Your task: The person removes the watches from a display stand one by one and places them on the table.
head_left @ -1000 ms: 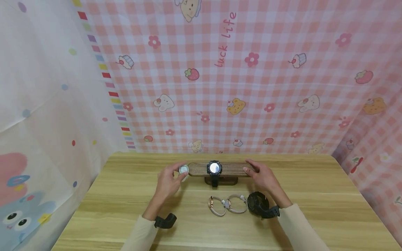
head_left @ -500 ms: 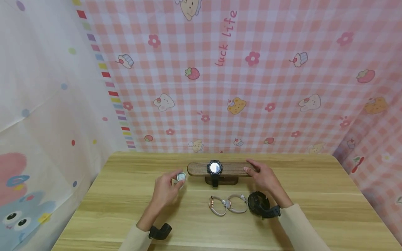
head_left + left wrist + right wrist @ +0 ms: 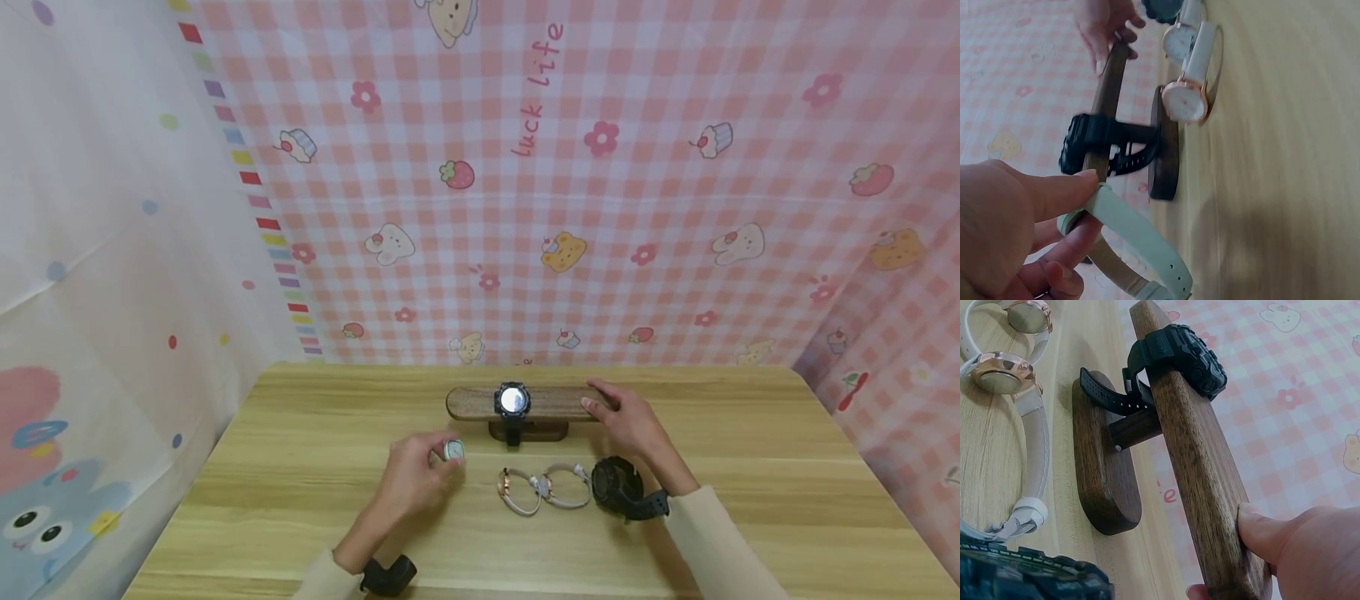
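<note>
Table (image 3: pixel 750 467): left hand (image 3: pixel 411 473) pinched green watch (image 3: pixel 453 451), partly hidden, probably light, soft-strapped, best held by case (image 3: pixel 1067 224); right hand (image 3: pixel 633 423) gripped stand (image 3: pixel 555 403).

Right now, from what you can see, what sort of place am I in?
Probably a small indoor tabletop set-up, though the wider room is hidden: a pink-checked cloth hangs behind a wood-grain table, which bears a wooden watch stand.

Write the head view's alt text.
A person's left grip pinches a square mint watch near a dark wooden stand bearing a round black watch; the right grip holds the stand's right end. Two white-strapped watches and a chunky black watch rest on a pale wooden table.
</note>
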A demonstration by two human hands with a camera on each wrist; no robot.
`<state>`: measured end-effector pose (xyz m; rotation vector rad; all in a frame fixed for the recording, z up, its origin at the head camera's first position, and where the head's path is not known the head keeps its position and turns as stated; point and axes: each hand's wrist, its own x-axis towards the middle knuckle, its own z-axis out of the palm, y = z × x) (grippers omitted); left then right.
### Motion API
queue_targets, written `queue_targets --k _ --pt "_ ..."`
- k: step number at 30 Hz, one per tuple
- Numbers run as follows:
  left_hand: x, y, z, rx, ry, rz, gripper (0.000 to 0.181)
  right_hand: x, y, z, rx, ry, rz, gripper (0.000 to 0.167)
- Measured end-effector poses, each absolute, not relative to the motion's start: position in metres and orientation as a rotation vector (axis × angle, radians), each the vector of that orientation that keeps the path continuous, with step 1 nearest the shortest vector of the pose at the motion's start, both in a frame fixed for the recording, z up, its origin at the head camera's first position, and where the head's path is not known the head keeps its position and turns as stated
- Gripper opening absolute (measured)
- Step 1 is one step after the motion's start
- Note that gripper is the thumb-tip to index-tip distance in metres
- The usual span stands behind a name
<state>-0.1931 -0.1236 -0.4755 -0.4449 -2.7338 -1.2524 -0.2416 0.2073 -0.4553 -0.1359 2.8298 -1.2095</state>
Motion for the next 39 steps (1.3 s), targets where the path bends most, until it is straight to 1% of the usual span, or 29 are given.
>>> queue_targets --k 9,16,39 --pt "-0.187 -0.113 -0.474 -0.547 -2.796 -1.190 0.036 -0.241 0.207 -0.454 -0.125 2.825 -1.218 0.051" --pt "-0.184 -0.110 -0.474 -0.566 -2.830 -1.212 0.039 -0.239 0.207 -0.453 -0.127 2.827 -1.209 0.051" --pt "-0.187 -0.098 -0.482 -0.621 -2.880 -1.183 0.038 -0.242 0.207 -0.456 -0.132 2.814 -1.219 0.051"
